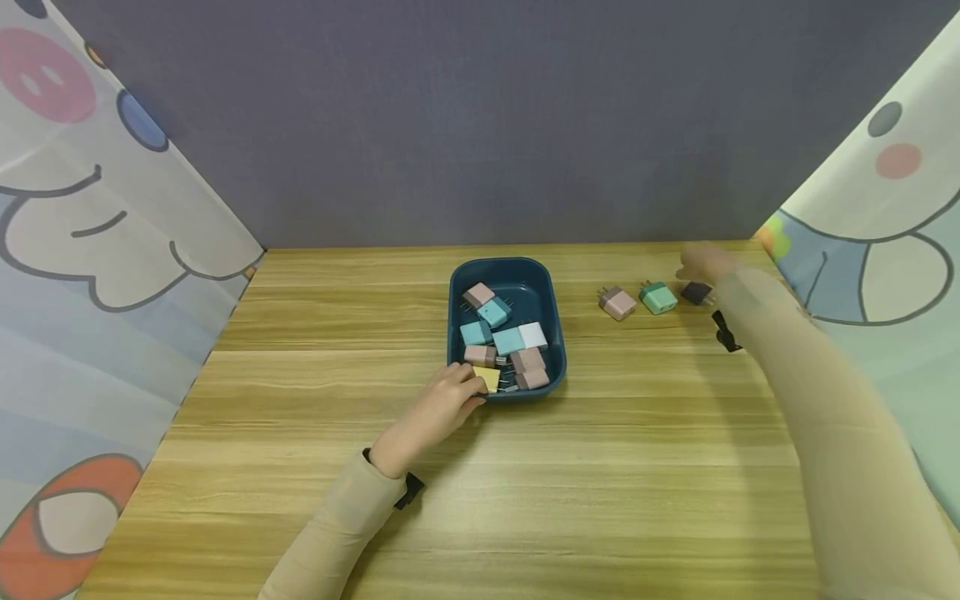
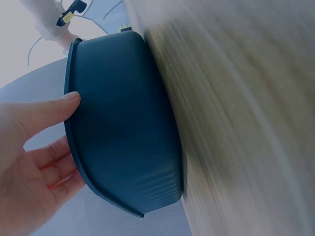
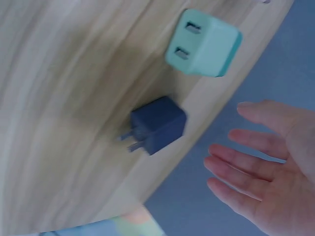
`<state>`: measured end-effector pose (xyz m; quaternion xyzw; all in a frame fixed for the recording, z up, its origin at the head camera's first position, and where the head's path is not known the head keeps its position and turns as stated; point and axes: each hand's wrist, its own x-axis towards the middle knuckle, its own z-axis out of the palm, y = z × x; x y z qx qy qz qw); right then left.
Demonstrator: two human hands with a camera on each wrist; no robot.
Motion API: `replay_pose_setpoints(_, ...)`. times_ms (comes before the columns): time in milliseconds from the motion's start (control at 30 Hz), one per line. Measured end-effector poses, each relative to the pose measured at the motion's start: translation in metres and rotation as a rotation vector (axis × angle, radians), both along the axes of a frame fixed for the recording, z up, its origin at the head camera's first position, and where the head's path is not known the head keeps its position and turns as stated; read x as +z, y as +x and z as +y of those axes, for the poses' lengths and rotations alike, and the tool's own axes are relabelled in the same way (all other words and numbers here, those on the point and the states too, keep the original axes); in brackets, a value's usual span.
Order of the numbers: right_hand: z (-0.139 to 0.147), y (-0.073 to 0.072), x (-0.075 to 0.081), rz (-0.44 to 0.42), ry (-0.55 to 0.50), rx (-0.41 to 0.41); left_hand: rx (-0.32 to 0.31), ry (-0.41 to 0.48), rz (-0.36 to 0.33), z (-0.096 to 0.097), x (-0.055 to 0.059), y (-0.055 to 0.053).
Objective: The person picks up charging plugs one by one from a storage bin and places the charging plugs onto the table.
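A dark blue plastic bin (image 1: 517, 271) stands on the table with several plug chargers inside, in pink, blue, white and yellow. At its near left corner, my left hand (image 1: 444, 400) grips the rim beside a yellow charger (image 1: 487, 377). The thumb lies on the rim's outer side in the left wrist view, with the other fingers behind the rim. To the right, my right hand (image 1: 708, 262) hovers over a dark navy charger (image 3: 157, 125), fingers apart and holding nothing. Beside that charger lies a mint green charger (image 3: 206, 46) with two USB ports, then a pink charger (image 1: 617, 303).
The wood-grain table (image 1: 337, 333) ends at a grey panel (image 1: 480, 125) at the back. Cartoon-printed cloths (image 1: 112, 275) hang at the left and right sides. Each wrist wears a black strap (image 1: 725, 332).
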<state>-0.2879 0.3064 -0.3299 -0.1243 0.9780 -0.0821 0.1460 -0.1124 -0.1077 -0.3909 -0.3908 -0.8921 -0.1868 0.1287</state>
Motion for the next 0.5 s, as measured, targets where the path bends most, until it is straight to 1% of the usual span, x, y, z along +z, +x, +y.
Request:
replay_pose_setpoints(67,-0.006,-0.001,0.004,0.001,0.027,0.016,0.000,0.000,-0.001,0.000,0.000,0.000)
replay_pose_setpoints(133,-0.011,-0.002,0.008,-0.015,0.090,0.038,0.001,-0.002,0.000,0.000,0.000,0.000)
replay_pose_setpoints(233,-0.019,-0.003,0.012,-0.051,0.138,0.039,0.003,-0.004,0.002,0.001,0.000,-0.001)
replay_pose_setpoints(300,-0.024,-0.004,0.015,-0.059,0.166,0.044,0.002,-0.003,0.003,0.001,0.000,-0.002)
replay_pose_setpoints(500,-0.037,-0.004,0.021,-0.044,0.202,0.077,-0.003,-0.003,-0.001,0.001,0.000,-0.002)
